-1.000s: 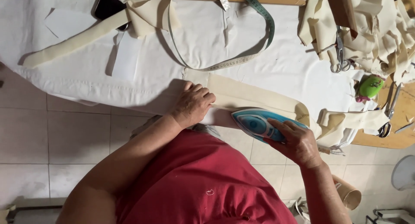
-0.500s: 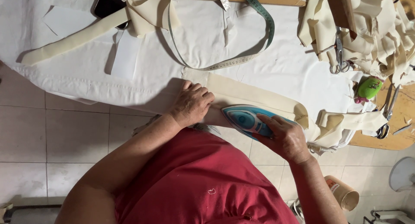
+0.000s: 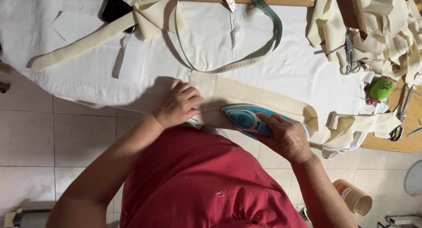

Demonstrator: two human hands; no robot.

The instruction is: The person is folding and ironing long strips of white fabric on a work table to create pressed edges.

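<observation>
As my right hand (image 3: 285, 138) grips the iron (image 3: 246, 119), its tip nears my flat left hand (image 3: 178, 105) holding the cloth strip (image 3: 263, 98); burn risk.

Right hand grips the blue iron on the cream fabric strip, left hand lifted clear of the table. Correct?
Not quite. The head view shows the left hand pressed flat on the cream fabric strip, not lifted clear. The rest stands: the right hand has its grip on the blue iron, which sits on that strip.
</observation>
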